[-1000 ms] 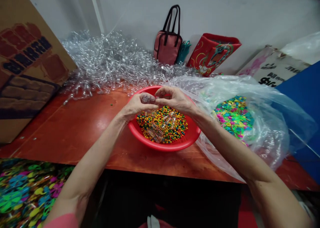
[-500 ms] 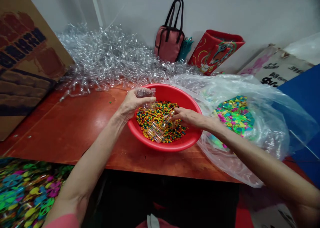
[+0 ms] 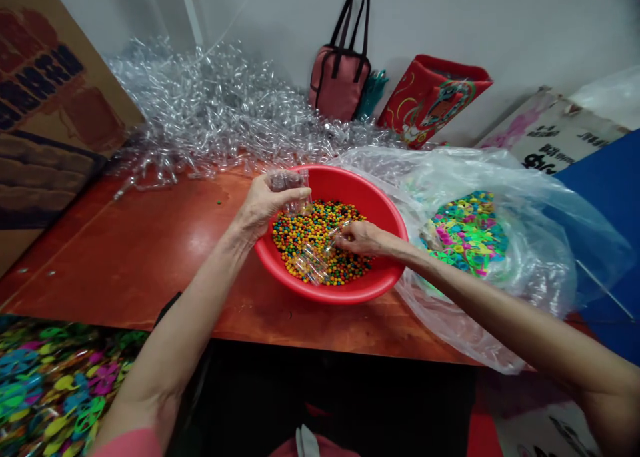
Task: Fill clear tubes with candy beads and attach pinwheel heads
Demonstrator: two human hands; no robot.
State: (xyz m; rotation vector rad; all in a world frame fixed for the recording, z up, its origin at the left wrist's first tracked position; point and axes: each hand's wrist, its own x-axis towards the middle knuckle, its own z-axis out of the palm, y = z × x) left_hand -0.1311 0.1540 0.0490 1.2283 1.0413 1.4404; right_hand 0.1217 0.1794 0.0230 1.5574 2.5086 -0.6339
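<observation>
A red basin (image 3: 330,294) holds many small round beads (image 3: 305,233) in yellow, orange, green and blue. Over its left rim, my left hand (image 3: 265,203) is closed around several clear plastic tubes (image 3: 299,205). My right hand (image 3: 363,237) reaches inside the basin from the right, its fingers pinched at a clear tube (image 3: 337,233) just above the beads. More clear tubes (image 3: 313,263) lie on the beads in front of it.
Clear tubes (image 3: 215,103) are heaped along the wall. At right a plastic bag (image 3: 540,270) holds colourful plastic pieces (image 3: 470,233). A cardboard box (image 3: 55,123) stands left, a pink bag (image 3: 340,83) and red bag (image 3: 433,100) behind. More colourful pieces (image 3: 65,383) lie lower left.
My right hand has shifted slightly left and lower over the beads, its fingers drawn closer together. My left hand keeps its grip on the tubes, nearly in place.
</observation>
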